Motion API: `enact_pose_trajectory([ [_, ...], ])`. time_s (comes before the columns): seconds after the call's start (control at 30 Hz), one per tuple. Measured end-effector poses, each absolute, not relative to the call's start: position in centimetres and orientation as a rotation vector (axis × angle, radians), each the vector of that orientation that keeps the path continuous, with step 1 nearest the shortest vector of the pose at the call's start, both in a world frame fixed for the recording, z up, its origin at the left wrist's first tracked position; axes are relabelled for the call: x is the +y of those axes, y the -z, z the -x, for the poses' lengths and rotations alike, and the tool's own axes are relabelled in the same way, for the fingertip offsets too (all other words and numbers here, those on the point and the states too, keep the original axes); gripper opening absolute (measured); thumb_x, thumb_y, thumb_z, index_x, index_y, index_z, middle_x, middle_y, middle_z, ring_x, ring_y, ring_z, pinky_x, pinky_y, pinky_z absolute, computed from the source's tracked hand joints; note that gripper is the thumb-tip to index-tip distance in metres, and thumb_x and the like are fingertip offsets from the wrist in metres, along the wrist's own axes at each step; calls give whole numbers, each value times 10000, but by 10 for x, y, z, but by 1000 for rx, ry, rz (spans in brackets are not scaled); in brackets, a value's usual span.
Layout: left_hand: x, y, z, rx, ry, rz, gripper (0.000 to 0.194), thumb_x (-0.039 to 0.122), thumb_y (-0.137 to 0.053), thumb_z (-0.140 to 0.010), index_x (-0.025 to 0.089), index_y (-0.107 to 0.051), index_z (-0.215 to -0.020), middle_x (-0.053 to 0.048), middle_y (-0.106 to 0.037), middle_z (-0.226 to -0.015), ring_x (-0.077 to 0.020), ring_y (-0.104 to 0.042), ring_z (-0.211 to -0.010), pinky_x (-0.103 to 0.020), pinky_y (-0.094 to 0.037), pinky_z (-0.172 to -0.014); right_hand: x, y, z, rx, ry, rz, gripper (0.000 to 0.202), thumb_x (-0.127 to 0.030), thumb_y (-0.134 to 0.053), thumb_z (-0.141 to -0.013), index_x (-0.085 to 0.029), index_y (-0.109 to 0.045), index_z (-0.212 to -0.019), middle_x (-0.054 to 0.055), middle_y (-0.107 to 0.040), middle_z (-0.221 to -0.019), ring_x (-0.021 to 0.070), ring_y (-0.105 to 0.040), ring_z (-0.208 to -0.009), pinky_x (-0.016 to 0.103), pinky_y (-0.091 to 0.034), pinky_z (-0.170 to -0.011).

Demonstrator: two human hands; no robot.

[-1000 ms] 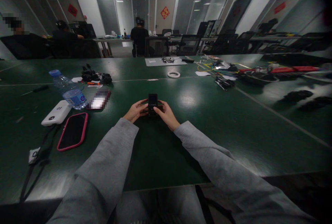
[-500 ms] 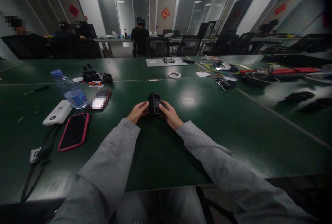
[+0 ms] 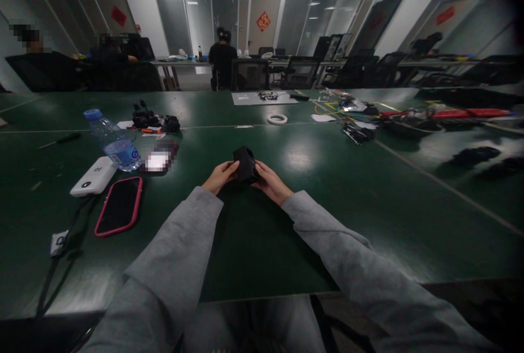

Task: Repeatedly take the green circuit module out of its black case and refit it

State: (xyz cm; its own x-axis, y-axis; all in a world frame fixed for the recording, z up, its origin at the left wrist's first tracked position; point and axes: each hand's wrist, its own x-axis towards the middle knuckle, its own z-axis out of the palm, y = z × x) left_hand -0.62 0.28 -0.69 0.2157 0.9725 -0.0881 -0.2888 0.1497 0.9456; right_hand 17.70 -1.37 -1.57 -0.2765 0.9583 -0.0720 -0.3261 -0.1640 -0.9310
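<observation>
A small black box-shaped device (image 3: 244,165) is held between my two hands over the green table. My left hand (image 3: 220,177) is closed on its left side, with the thumb along the near edge. My right hand (image 3: 272,183) grips the right side, its fingertips partly hidden behind the device. A plain dark face is turned mostly toward me; I cannot make out its exact kind. Both hands are close to the tabletop, and whether the device touches it I cannot tell.
To the left are a water bottle (image 3: 123,154), a white power bank (image 3: 93,177) with a cable, a red-cased phone (image 3: 119,207) and another phone (image 3: 159,157). A white ring (image 3: 277,119) lies ahead. Cables and tools (image 3: 358,132) clutter the right; people sit beyond.
My hands have turned the device: its face with a small screen and buttons showed before, and now a plain dark side does. Both hands stay on it.
</observation>
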Motion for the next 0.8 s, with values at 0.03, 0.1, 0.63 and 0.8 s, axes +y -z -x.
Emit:
enact_pose_trajectory([
  [0.03,3,8,6,899,-1115,-984,360,368,-720,-758,101,-644,-986,-83,-663,-977,-133,-622,-858,-292,-488,-838,-13,16,-176,-1057,-1638,885,477,-477,-675,-773,-317,-551,-1204,6,-638,-1094,158,-616,-927,291,-539,-734],
  [0.1,5,10,7,905,-1136,-974,396,383,-735,-739,103,-636,-1002,-80,-658,-967,-123,-620,-832,-282,-493,-815,-15,15,-175,-1056,-1626,894,500,-482,-675,-774,-334,-533,-1229,0,-635,-1110,159,-620,-935,298,-546,-739],
  [0.63,5,14,4,963,-1208,-1048,485,435,-760,-690,118,-660,-1043,-100,-673,-1016,-157,-638,-836,-292,-512,-767,-23,13,-164,-1181,-1401,961,609,-471,-729,-713,-222,-503,-1220,85,-562,-1234,218,-538,-1166,390,-444,-1017],
  [0.8,2,11,2,981,-1266,-977,448,427,-736,-724,134,-663,-1056,-96,-681,-1037,-165,-645,-842,-292,-519,-755,-16,17,-171,-1128,-1181,1022,592,-524,-658,-762,-253,-477,-1256,61,-569,-1165,202,-552,-1109,375,-461,-982],
])
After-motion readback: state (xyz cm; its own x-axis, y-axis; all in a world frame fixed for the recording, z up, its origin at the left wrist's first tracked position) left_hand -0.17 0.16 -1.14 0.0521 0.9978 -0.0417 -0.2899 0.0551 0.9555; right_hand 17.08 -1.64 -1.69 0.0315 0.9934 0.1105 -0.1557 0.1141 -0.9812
